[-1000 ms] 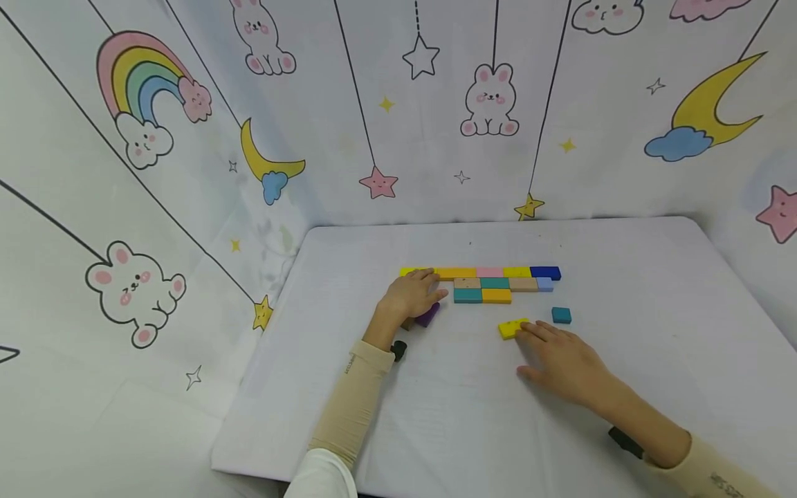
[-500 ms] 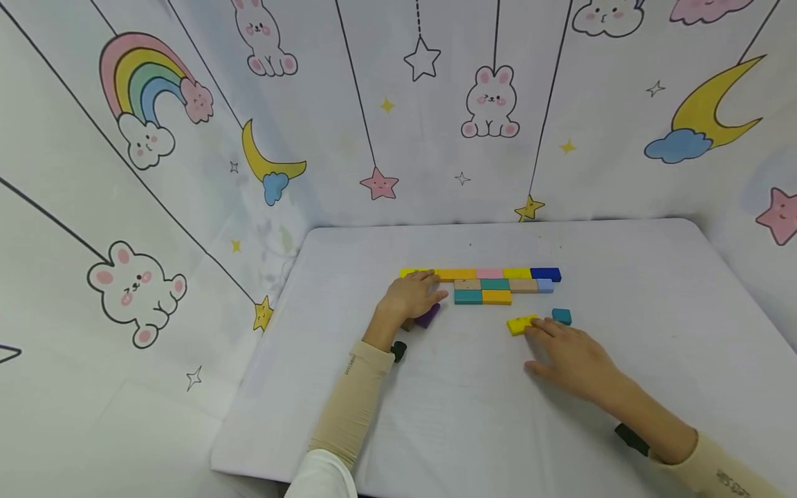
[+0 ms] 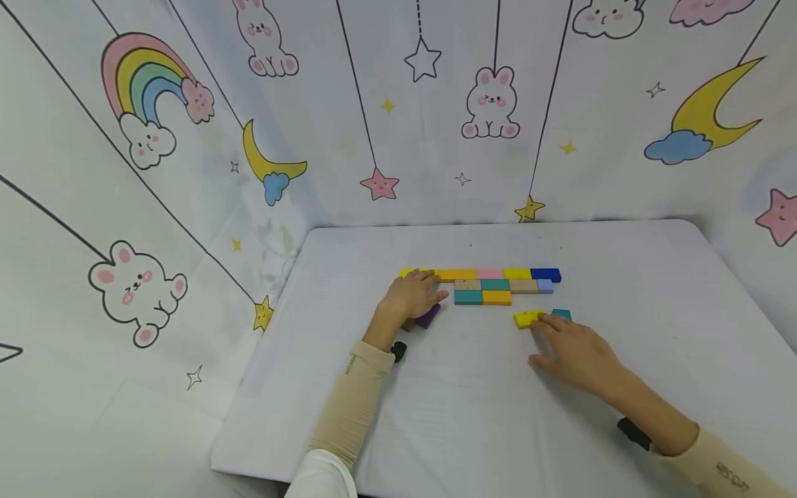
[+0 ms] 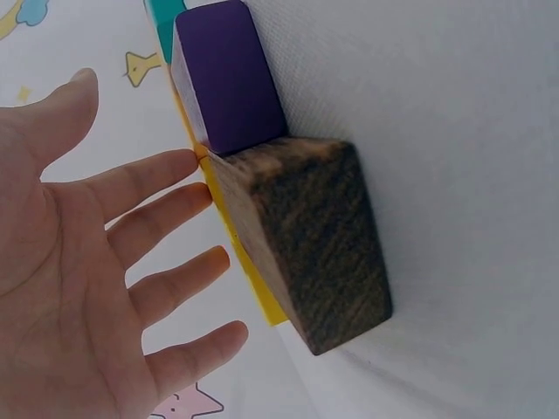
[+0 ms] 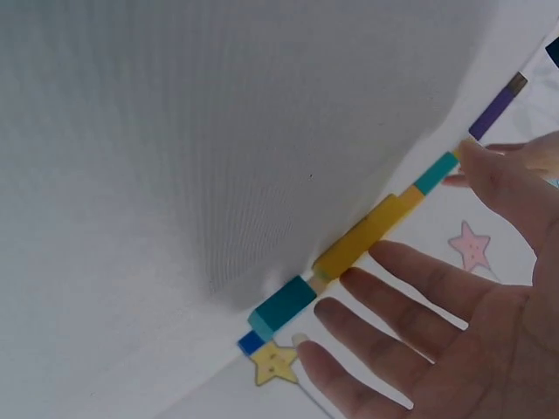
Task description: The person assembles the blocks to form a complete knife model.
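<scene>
My left hand reaches over the left end of the back row, its straight fingertips at a yellow block there. Just below that palm lie a purple block and a dark brown wood-grained block, seen large in the left wrist view. My right hand has its fingers extended, and their tips touch a loose yellow block lying flat. Close beyond those fingers sits a small teal block, partly hidden by the hand.
Colored blocks lie in stepped rows: an orange block, a pink block and a dark blue block are in the back row. A teal block is in the front row. White cloth covers the table; patterned curtains enclose it.
My right hand has moved right and slightly away, and the loose yellow block has slid with it toward the small teal block. The left hand stays in place.
</scene>
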The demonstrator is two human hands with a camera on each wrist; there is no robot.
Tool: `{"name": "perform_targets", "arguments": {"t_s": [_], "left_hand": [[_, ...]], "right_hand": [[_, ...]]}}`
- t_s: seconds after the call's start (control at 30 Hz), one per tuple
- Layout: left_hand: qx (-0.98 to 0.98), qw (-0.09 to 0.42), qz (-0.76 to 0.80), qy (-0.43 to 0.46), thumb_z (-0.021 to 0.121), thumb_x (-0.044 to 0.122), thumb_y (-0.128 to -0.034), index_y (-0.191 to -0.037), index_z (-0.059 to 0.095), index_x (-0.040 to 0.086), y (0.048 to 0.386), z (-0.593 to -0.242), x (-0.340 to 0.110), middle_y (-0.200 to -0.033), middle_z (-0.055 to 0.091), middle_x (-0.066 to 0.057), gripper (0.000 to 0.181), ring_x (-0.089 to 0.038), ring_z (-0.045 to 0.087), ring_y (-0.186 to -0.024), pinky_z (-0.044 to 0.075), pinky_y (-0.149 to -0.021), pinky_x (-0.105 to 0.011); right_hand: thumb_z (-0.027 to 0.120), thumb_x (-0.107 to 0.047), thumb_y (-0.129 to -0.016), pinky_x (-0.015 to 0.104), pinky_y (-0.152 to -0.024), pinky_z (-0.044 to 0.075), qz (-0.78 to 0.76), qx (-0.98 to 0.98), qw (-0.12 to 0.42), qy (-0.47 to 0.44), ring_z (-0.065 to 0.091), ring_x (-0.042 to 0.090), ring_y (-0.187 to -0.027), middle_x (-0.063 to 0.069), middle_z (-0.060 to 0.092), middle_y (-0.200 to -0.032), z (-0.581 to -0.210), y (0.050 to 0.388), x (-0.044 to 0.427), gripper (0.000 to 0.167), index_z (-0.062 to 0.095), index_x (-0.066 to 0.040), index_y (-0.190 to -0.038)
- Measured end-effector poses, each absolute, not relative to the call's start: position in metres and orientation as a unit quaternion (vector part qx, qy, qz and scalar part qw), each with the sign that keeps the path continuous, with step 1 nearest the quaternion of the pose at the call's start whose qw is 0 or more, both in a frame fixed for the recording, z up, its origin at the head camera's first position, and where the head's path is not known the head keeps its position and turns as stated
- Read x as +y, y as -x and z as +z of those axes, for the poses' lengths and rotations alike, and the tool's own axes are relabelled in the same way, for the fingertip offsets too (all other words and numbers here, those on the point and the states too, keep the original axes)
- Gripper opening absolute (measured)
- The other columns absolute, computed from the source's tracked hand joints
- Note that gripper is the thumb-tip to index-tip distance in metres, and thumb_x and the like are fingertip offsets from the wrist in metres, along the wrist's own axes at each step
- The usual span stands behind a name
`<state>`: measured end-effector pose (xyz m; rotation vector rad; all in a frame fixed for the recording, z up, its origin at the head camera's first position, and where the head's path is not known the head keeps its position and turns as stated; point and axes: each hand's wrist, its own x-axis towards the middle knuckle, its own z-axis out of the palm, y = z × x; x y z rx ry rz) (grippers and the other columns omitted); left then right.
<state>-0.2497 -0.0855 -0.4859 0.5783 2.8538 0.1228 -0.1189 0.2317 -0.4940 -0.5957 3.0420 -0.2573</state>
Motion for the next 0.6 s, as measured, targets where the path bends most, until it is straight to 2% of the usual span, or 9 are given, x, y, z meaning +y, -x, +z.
{"name": "perform_targets", "arguments": {"t_s": [0.2, 0.6], "left_hand": [[0.972, 0.107, 0.039, -0.203, 0.035, 0.062, -0.1088, -0.159, 0.046, 0.023, 0.251, -0.486, -0.086, -0.168, 0.036, 0.001, 0.065, -0.027, 0.031, -0.156, 0.031, -0.123, -0.055], [0.971, 0.109, 0.071, -0.202, 0.034, 0.061, -0.1091, -0.157, 0.05, 0.021, 0.255, -0.488, -0.088, -0.168, 0.035, -0.002, 0.065, -0.026, 0.035, -0.153, 0.038, -0.121, -0.049]], "right_hand": [[0.083, -0.041, -0.089, 0.066, -0.098, 0.051, -0.085, 0.978, 0.011, 0.191, 0.057, 0.049, -0.129, 0.028, 0.057, -0.145, -0.493, 0.124, 0.233, 0.068, 0.064, 0.002, -0.138], [0.083, -0.04, -0.089, 0.068, -0.102, 0.048, -0.091, 0.98, 0.018, 0.175, 0.053, 0.05, -0.132, 0.03, 0.054, -0.147, -0.493, 0.134, 0.232, 0.07, 0.062, 0.004, -0.139]]}}
